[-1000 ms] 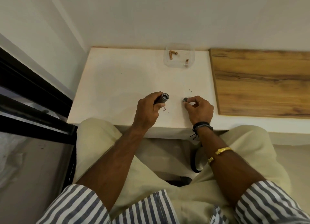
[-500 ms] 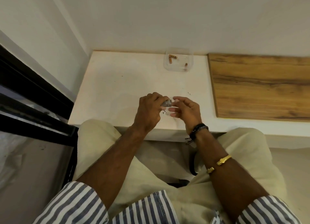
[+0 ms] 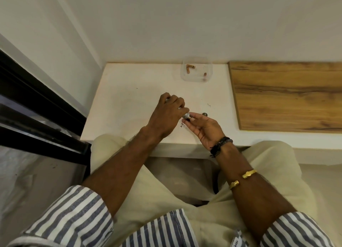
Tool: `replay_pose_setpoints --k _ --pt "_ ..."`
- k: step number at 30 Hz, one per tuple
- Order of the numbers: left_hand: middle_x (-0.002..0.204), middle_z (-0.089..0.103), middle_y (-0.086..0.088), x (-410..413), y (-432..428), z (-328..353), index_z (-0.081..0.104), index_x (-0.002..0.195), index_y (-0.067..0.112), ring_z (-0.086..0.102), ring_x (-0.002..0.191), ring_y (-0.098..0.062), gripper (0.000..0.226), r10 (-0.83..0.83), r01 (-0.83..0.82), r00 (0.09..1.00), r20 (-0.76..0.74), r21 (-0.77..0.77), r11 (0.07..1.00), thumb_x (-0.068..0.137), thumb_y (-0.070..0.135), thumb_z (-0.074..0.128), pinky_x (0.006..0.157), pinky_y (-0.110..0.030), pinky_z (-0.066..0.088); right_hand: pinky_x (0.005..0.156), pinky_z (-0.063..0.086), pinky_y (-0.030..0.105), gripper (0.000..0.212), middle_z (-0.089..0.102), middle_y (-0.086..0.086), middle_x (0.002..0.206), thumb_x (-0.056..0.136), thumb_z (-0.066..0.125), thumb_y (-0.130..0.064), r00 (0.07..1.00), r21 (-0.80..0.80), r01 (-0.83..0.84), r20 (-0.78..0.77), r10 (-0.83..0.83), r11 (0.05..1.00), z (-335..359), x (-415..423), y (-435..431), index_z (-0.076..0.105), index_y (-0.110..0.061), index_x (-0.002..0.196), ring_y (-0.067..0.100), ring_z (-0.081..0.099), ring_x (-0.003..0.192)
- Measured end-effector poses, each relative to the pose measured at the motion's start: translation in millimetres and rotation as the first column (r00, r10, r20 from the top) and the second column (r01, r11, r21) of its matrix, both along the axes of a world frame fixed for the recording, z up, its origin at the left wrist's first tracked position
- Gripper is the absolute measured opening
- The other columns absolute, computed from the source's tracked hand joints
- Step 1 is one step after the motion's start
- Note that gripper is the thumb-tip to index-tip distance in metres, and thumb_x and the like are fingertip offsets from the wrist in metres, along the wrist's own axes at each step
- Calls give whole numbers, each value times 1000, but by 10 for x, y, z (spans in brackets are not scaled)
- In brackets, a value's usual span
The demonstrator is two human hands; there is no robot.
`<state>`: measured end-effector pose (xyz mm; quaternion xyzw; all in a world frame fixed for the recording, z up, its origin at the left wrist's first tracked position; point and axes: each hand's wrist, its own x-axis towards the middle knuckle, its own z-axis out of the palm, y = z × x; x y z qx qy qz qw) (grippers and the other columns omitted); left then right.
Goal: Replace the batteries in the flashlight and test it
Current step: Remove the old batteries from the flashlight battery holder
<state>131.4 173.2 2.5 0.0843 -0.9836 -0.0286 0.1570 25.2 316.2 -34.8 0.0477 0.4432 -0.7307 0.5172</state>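
My left hand [image 3: 166, 115] grips the small silver flashlight [image 3: 186, 115] over the white ledge [image 3: 129, 102], and most of its body is hidden in my fist. The rear end pokes out toward my right hand [image 3: 205, 128], which lies palm up with thumb and forefinger pinching that end. What sits between the fingertips is too small to tell. The dark round tail cap [image 3: 205, 114] lies on the ledge just behind my right fingers. A clear plastic tub [image 3: 196, 81] at the back holds three copper-coloured batteries [image 3: 188, 69].
A wooden board [image 3: 286, 95] covers the ledge to the right. White walls close the back and left, with a black window frame [image 3: 37, 108] at far left. My knees in beige trousers sit under the ledge's front edge.
My right hand left the tail cap on the ledge and came left to the flashlight's rear end, turning palm up. My left hand tilted the flashlight toward it.
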Motion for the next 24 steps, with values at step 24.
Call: replay_pose_setpoints --k 24 --pt "100 70 7 101 -227 -516 64 113 12 68 94 -6 27 594 -230 781 -194 795 562 89 2 69 83 -3 47 82 64 32 13 74 26 115 88 69 8 962 54 250 -128 -242 967 -22 -46 14 71 2 99 35 76 98"
